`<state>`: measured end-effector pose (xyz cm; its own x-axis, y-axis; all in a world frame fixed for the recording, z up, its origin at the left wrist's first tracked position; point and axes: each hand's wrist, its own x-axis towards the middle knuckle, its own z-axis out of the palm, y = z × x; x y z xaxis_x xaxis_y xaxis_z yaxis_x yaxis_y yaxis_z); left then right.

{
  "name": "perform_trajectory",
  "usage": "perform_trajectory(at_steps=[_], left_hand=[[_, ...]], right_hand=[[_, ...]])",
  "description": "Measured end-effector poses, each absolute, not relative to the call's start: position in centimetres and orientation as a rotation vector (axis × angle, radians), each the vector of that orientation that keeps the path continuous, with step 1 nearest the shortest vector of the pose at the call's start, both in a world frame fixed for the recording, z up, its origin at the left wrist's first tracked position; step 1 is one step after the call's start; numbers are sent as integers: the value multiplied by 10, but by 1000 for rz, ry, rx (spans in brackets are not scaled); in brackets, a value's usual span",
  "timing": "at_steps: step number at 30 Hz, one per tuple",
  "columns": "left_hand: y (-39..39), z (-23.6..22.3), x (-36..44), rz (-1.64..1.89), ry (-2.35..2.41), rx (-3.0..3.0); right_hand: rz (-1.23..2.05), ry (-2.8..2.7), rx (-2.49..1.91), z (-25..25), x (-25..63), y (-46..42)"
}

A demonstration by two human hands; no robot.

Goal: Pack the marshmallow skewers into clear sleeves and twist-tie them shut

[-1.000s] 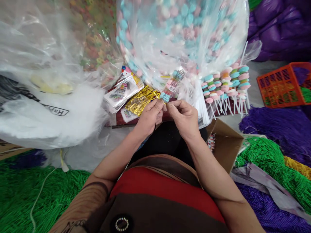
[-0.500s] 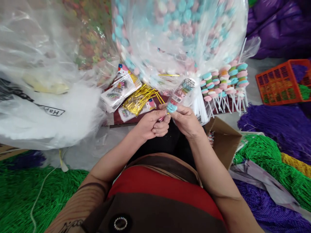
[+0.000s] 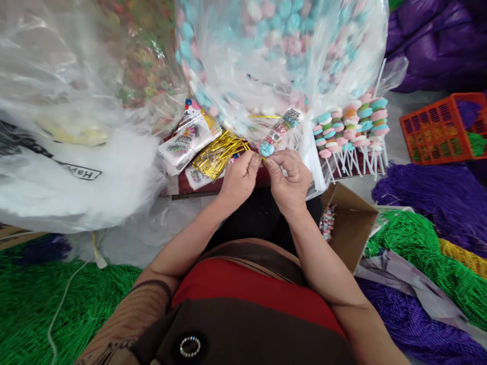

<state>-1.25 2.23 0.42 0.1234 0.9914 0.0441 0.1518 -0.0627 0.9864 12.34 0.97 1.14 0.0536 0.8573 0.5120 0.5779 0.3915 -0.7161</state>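
Left grip: my left hand [image 3: 240,177] is pinched at the lower end of the wrapped candy stack [image 3: 279,131], thumb against fingers.
Right grip: my right hand [image 3: 289,177] is closed on that same end, its fingertips just beside the left ones.
Left end of surface: printed packets [image 3: 190,143] lie in a pile near the corner.
Beside them: gold twist ties [image 3: 217,156] rest in a loose bunch, just left of my left hand.
Wrapped candy stack: over the middle of the surface [image 3: 182,186], near my edge, blue end towards me, slanting away to the right.
Beyond it: a big clear bag [image 3: 292,45] bulges with blue, pink and white pieces.
Right end: candy skewers [image 3: 352,124] lie side by side, white sticks towards me.
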Motion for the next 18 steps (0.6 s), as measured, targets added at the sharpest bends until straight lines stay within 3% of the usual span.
perform_trajectory(at_steps=[3,7,11,18], left_hand=[[21,-3,-15,1110,1378,1818],[15,-6,-18,995,1387,1891],[25,10,-19,1060,1029,1507],[29,77,-40,1254,553,911]], right_hand=[[414,-1595,-1314,10,121,12],[526,-1453,-1425,14,117,13],[451,-1522,-1390,24,111,8],[271,-1702,-1246,31,117,10]])
